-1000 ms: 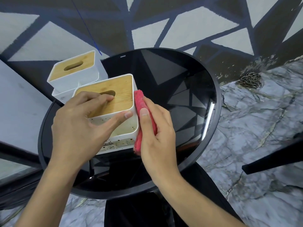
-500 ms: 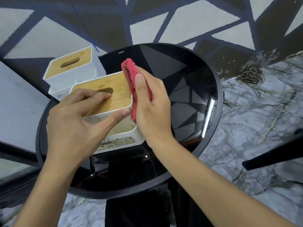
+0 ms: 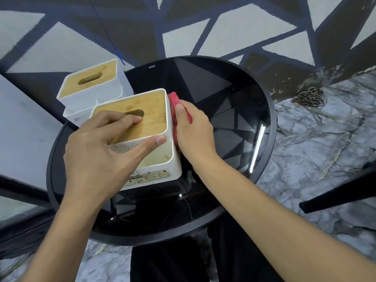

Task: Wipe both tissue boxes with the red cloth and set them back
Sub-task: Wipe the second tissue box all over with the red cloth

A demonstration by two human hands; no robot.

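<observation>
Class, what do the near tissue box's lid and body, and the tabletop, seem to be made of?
Lid: likely bamboo or wood, matt, visible grain. Body: probably smooth white plastic, stained in front. Tabletop: apparently glossy black glass, mirroring the wall pattern.

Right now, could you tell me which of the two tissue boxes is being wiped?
The nearer tissue box: the left hand steadies it, the right hand presses the red cloth against its side. The far tissue box sits untouched.

The left hand [image 3: 101, 151] lies on the near tissue box [image 3: 154, 143], fingers on its wooden lid and thumb on the white front. The right hand [image 3: 193, 131] presses the red cloth [image 3: 179, 104] flat against the box's right side. The other tissue box [image 3: 91, 86] sits just behind, on the round black table [image 3: 234, 119].
</observation>
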